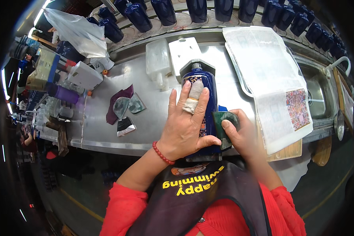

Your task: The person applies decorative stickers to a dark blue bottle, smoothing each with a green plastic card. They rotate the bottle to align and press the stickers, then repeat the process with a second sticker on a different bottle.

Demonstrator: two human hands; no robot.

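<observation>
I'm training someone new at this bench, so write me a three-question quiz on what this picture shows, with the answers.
1. Which hand lies spread on the blue bottle?

2. True or false: the white sheets lie to the left of the bottle.

3. What does the right hand hold?
a) a brush
b) a flat green piece
c) a pair of scissors

Key:
1. The left hand, its fingers pointing toward the neck end.
2. False; they lie to the right.
3. b
</observation>
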